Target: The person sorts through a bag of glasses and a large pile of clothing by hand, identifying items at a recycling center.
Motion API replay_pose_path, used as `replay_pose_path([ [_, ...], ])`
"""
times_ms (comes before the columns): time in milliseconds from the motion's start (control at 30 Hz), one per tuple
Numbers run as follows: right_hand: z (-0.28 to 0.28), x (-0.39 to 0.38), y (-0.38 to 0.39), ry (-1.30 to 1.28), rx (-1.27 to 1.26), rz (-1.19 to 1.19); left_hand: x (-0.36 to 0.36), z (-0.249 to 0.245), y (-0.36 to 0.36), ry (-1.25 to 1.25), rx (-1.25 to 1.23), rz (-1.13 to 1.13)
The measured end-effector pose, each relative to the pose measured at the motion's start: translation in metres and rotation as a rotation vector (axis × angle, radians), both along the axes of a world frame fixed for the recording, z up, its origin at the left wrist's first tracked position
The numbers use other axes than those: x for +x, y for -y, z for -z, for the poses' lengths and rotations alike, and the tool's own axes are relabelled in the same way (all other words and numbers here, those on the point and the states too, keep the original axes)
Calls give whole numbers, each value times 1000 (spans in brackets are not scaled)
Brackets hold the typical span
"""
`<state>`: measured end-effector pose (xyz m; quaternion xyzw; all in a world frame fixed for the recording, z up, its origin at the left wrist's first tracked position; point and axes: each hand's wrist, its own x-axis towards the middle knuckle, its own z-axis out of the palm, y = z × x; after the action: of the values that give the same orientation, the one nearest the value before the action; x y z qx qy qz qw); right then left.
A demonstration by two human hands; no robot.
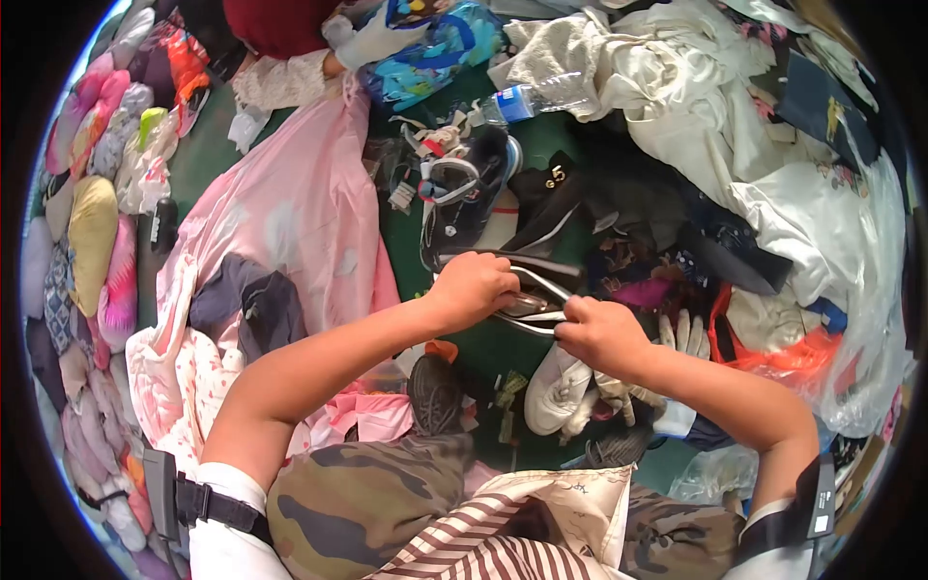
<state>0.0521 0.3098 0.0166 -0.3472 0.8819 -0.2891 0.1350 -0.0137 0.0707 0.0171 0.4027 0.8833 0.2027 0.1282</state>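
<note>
Near the centre of the view, my left hand (471,290) has its fingers closed on one end of a bundle of dark and white straps (530,303). The other end is gripped by my right hand (601,333), its fingers also closed. The bundle is stretched between both hands and looks like a sandal, though its exact kind is hard to tell. Just beyond my left hand lies a dark sandal (450,224) with straps. A pale shoe (558,391) lies below my right hand, beside a white glove (684,333).
Pink fabric (319,213) spreads at the left, next to piled clothes. White cloth (677,106) covers the upper right, near a plastic bottle (541,100). Another person's gloved hand (372,43) shows at the top. A dark shoe (435,394) lies near my lap.
</note>
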Motion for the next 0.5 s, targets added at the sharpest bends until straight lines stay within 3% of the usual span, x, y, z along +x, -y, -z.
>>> replay_pose_path([
  [33,8,1,1,-122,42,-95,0,6,2,2,-3,-11],
  [100,17,6,0,-227,135,-221,1,13,5,327,44,-279],
  [133,20,7,-1,-226,136,-224,-1,14,6,328,46,-282],
  [200,23,8,-4,-271,133,-304,-5,16,6,616,-36,-293],
  [267,24,8,-7,-204,89,-264,-7,20,4,635,-54,-279],
  [333,17,7,-4,60,-115,96,-9,24,2,686,-101,-290],
  [367,16,4,0,59,-161,223,-10,27,1,686,-99,-290],
  [500,18,-12,18,170,-46,387,-15,28,-5,631,-88,-202],
])
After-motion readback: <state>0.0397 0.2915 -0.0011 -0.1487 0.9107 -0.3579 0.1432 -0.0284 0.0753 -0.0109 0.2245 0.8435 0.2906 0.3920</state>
